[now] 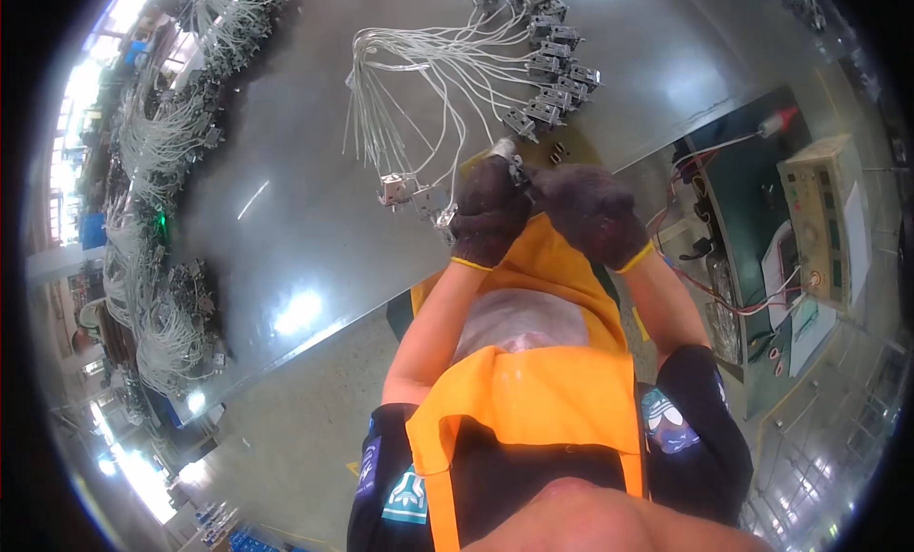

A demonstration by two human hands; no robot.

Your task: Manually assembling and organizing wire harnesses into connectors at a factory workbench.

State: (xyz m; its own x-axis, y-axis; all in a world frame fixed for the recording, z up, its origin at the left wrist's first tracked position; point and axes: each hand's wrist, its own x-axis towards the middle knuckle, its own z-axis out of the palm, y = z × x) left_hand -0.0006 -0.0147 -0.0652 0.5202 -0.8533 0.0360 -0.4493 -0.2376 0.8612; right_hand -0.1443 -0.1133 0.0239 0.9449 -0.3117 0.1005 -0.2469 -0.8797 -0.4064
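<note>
My left hand (491, 214), in a dark knit glove with a yellow cuff, is closed around a small silvery metal part (506, 150) at the table's near edge. My right hand (592, 214), gloved alike, meets it from the right with its fingers curled in; what they pinch is hidden. A bundle of white cables (409, 64) fans out ahead of both hands. Boxy metal parts (552, 68) on the cable ends lie in a curved row beyond my hands. A few more metal parts (395, 188) lie just left of my left hand.
Under everything is a grey metal table (286, 190). Heaps of white-cabled parts (162, 133) line its left side. Small dark pieces (559, 153) lie by my right hand. On the right stand a beige instrument box (817, 223) with red and white leads and scissors (777, 361).
</note>
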